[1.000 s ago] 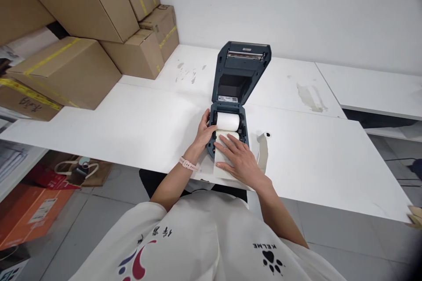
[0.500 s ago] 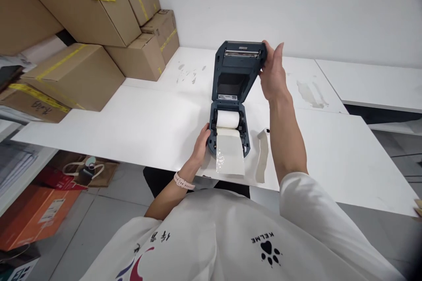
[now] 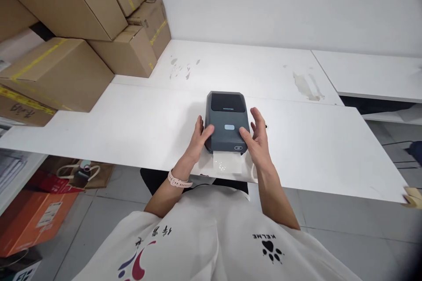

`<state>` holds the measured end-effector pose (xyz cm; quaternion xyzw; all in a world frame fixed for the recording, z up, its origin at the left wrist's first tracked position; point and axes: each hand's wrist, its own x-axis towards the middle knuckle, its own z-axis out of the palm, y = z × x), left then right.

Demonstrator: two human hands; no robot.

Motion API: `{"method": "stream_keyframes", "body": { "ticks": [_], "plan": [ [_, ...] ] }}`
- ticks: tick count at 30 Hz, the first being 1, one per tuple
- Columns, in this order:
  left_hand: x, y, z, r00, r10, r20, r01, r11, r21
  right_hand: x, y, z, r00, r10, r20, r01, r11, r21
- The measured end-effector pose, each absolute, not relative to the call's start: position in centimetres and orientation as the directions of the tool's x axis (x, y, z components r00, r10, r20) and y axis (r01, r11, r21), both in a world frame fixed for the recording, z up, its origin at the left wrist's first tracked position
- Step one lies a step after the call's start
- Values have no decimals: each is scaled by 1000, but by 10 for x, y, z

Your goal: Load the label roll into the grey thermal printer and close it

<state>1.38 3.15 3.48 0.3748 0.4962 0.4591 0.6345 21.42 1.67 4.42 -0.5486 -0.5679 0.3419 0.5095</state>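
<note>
A dark blue-grey label printer (image 3: 221, 137) sits on the white table (image 3: 154, 118) in front of me, its lid down. A strip of pale label paper (image 3: 227, 163) sticks out of its front toward me. At the printer's left side is my left hand (image 3: 197, 140), its thumb on the lid's edge and its fingers stretched out. My right hand (image 3: 259, 142) is on the other side, thumb touching the front right corner and fingers spread away from the casing. Most of the loose backing strip beside the printer is hidden behind my right hand.
Cardboard boxes (image 3: 62, 70) with yellow tape are stacked at the left of the table. A white wall (image 3: 250, 4) stands behind it. Below, at the left, an orange box (image 3: 36, 219) and a paper bag (image 3: 102, 175) sit by a shelf.
The printer's raised lid has come down, covering the paper roll. My right hand has moved from the lid's upper corner down to the printer's right side; my left thumb now rests on the lid.
</note>
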Motion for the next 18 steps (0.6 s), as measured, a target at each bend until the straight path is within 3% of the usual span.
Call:
{"method": "stream_keyframes", "body": {
  "ticks": [3,6,15,18],
  "plan": [
    [17,28,34,123,945,-304,-205,324,924,210,15,32,145,988,-59,7,-61,-998],
    [15,27,30,145,942,-303,-206,328,922,210,14,26,48,964,-263,-218,-247,-944],
    [15,28,17,109,982,-154,-157,170,973,210,14,29,66,953,-296,-275,-268,-923],
    [12,5,4,-64,985,-158,-43,156,987,210,14,26,69,959,-274,-272,-246,-930]
  ]
}}
